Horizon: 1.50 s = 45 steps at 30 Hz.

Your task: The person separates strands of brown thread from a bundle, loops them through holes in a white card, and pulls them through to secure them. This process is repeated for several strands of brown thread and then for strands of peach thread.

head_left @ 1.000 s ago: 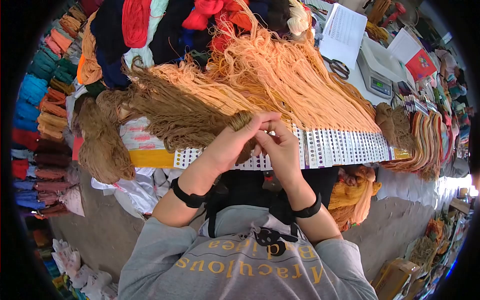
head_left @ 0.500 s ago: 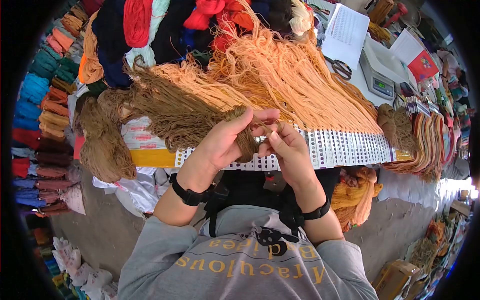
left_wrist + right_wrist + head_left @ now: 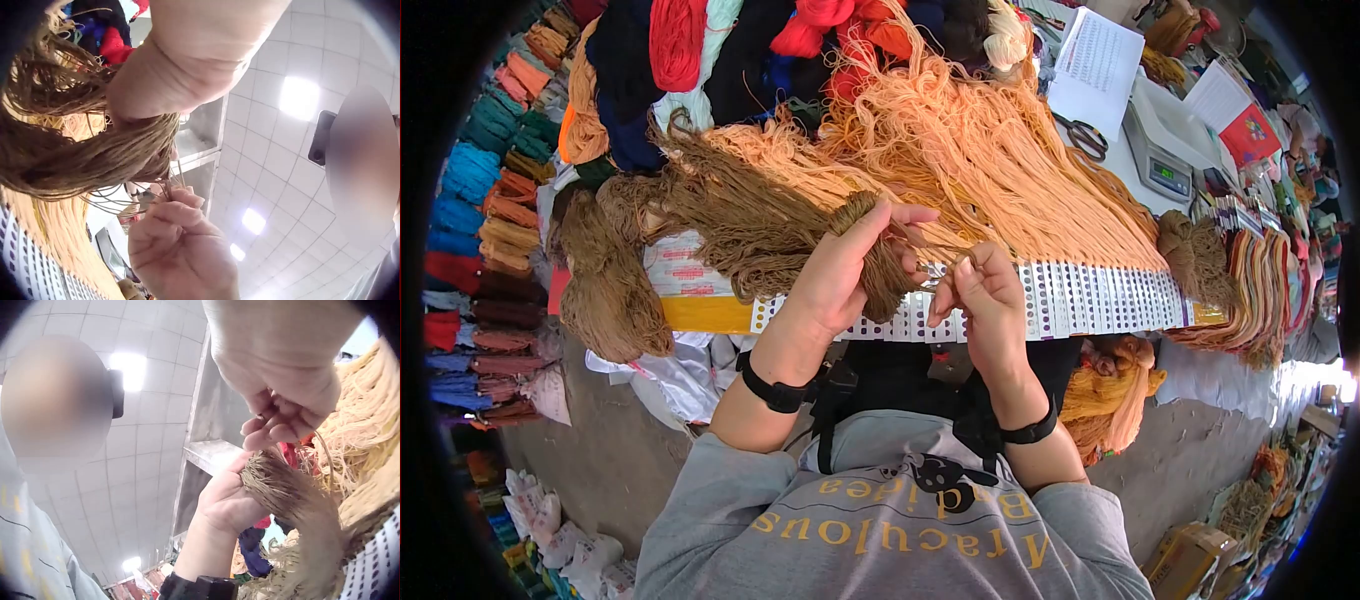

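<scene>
A bundle of brown yarn hangs in my left hand, its thumb laid over the yarn. In the left wrist view, the brown yarn passes under that thumb in thick folds. My right hand is a little to the right, thumb and fingertips pinching a few thin strands that run back to the bundle. In the right wrist view, the curled right fingers are just above the cut-looking end of the bundle. More brown yarn spreads out to the left of the hands.
Peach yarn lies across the table, its ends at a row of white punched cards. Brown hanks hang at the left edge. Scissors, printed sheets and a digital scale are at the back right.
My right hand has moved right, away from the left, drawing thin strands out between them. The left hand has shifted slightly left and turned, showing more of the bundle.
</scene>
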### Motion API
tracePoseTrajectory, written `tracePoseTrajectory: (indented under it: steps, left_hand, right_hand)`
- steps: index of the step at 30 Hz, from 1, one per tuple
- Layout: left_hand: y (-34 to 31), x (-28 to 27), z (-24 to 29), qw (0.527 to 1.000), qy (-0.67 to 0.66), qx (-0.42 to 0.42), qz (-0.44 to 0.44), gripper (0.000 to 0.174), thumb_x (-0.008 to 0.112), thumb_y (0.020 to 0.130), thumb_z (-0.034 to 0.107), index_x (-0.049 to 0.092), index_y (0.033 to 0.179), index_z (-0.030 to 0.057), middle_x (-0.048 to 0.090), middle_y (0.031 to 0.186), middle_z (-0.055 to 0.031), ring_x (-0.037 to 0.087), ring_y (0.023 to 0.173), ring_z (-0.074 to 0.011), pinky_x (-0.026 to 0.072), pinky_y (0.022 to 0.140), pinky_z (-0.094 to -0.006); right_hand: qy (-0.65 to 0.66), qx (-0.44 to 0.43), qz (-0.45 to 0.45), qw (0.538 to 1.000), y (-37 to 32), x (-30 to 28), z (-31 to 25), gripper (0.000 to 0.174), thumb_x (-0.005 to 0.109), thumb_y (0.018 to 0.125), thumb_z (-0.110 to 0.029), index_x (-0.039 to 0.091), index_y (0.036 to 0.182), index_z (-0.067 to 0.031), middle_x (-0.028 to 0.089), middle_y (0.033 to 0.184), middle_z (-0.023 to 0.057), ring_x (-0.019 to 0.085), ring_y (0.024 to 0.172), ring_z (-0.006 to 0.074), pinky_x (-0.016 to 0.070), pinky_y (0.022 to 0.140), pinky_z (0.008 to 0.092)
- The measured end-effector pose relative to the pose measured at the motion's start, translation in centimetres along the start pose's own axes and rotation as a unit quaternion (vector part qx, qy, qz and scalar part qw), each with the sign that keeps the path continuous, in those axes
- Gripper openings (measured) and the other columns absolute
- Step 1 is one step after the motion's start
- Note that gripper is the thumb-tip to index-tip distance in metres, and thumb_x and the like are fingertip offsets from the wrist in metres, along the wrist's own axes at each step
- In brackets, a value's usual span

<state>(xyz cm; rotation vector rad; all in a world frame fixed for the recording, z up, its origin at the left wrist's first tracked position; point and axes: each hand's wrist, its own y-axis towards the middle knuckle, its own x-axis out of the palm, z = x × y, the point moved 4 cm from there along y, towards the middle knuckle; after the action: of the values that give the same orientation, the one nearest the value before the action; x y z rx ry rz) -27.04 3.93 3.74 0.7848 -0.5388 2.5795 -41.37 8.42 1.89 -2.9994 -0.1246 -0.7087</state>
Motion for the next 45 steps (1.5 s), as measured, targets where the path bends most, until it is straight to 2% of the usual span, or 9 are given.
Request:
tracePoseTrajectory:
  steps: [14, 17, 25, 30, 33, 36, 38, 41, 45]
  left_hand:
    - [-0.5, 0.7, 1.9, 0.988, 0.108, 0.091, 0.067, 0.045, 0.035, 0.099, 0.036, 0.059, 0.105, -0.0023, 0.052, 0.069, -0.0007, 0.040, 0.052, -0.0049, 0.0330, 0.048, -0.0197]
    - [-1.0, -2.2, 2.9, 0.972, 0.220, 0.035, 0.074, 0.046, 0.035, 0.099, 0.039, 0.060, 0.093, 0.0012, 0.044, 0.056, 0.0041, 0.033, 0.044, -0.0034, 0.0295, 0.044, -0.0184]
    - [-5.5, -25.7, 11.7, 0.970, -0.159, 0.107, 0.150, 0.026, 0.041, 0.099, 0.025, 0.048, 0.079, 0.0099, 0.031, 0.050, 0.0073, 0.023, 0.036, -0.0044, 0.0194, 0.034, -0.0198]
    - [-13.1, -40.1, 21.7, 0.938, -0.161, 0.248, 0.178, 0.017, 0.038, 0.098, 0.014, 0.051, 0.096, 0.0035, 0.041, 0.059, 0.0000, 0.034, 0.041, -0.0083, 0.0292, 0.039, -0.0217]
    - [-16.2, -42.9, 27.5, 0.921, -0.186, 0.325, 0.111, 0.025, 0.034, 0.098, 0.019, 0.048, 0.111, 0.0035, 0.037, 0.058, 0.0003, 0.033, 0.043, -0.0087, 0.0309, 0.041, -0.0218]
    - [-19.1, -42.3, 32.7, 0.890, -0.208, 0.402, 0.045, 0.038, 0.031, 0.099, 0.024, 0.045, 0.127, 0.0035, 0.033, 0.057, 0.0007, 0.033, 0.046, -0.0091, 0.0325, 0.043, -0.0219]
    - [-13.3, -27.2, 26.9, 0.901, -0.166, 0.392, 0.084, 0.042, 0.039, 0.097, 0.021, 0.035, 0.131, -0.0047, 0.034, 0.059, 0.0033, 0.031, 0.046, -0.0067, 0.0284, 0.044, -0.0203]
    - [-4.6, -15.0, 14.9, 0.960, -0.137, 0.233, 0.078, 0.031, 0.056, 0.087, 0.011, 0.048, 0.114, 0.0009, 0.053, 0.075, -0.0021, 0.045, 0.060, -0.0080, 0.0387, 0.055, -0.0214]
    - [1.3, -9.2, -1.4, 0.994, -0.073, -0.070, 0.048, 0.046, 0.049, 0.092, 0.041, 0.055, 0.117, 0.0027, 0.062, 0.106, -0.0089, 0.062, 0.083, -0.0191, 0.0502, 0.069, -0.0308]
  right_hand:
    - [-0.331, 0.038, -0.065, 0.941, -0.7, 0.4, -0.4, 0.014, 0.047, 0.096, -0.014, 0.052, 0.094, -0.0013, 0.058, 0.072, 0.0060, 0.055, 0.060, 0.0134, 0.0442, 0.060, 0.0242]
    - [-0.375, -0.165, 0.053, 0.911, -0.2, -2.0, -3.5, 0.014, 0.046, 0.096, -0.013, 0.053, 0.095, -0.0008, 0.060, 0.085, 0.0077, 0.057, 0.078, 0.0167, 0.0439, 0.070, 0.0258]
    - [0.422, -0.203, 0.045, 0.883, -0.9, -18.4, -13.7, 0.013, 0.045, 0.095, -0.013, 0.050, 0.091, -0.0027, 0.051, 0.087, 0.0068, 0.049, 0.081, 0.0146, 0.0406, 0.069, 0.0270]
    - [-0.018, -0.227, 0.205, 0.952, -3.8, -38.7, -20.2, 0.005, 0.050, 0.091, -0.006, 0.048, 0.094, -0.0032, 0.044, 0.080, 0.0032, 0.043, 0.071, 0.0128, 0.0360, 0.062, 0.0210]
    - [-0.455, -0.272, 0.452, 0.717, -10.0, -51.0, -25.7, 0.021, 0.057, 0.082, -0.005, 0.049, 0.102, -0.0014, 0.038, 0.077, -0.0020, 0.038, 0.069, 0.0091, 0.0337, 0.059, 0.0183]
    - [-0.159, -0.306, 0.475, 0.810, -7.6, -44.7, -27.6, 0.016, 0.057, 0.083, -0.006, 0.054, 0.098, -0.0022, 0.043, 0.075, -0.0017, 0.043, 0.068, 0.0085, 0.0373, 0.061, 0.0191]
    - [-0.155, -0.242, 0.412, 0.865, -3.8, -36.2, -25.1, 0.013, 0.057, 0.083, -0.006, 0.057, 0.095, -0.0027, 0.047, 0.074, -0.0014, 0.047, 0.068, 0.0080, 0.0397, 0.063, 0.0196]
    - [-0.492, -0.189, 0.234, 0.817, 0.2, -19.5, -14.9, 0.009, 0.053, 0.085, -0.002, 0.059, 0.092, -0.0015, 0.054, 0.073, 0.0015, 0.055, 0.071, 0.0091, 0.0441, 0.065, 0.0210]
    - [-0.421, -0.039, 0.065, 0.904, 2.9, -13.4, 0.1, 0.021, 0.054, 0.083, -0.001, 0.052, 0.104, -0.0010, 0.060, 0.069, 0.0060, 0.056, 0.060, 0.0115, 0.0461, 0.057, 0.0241]
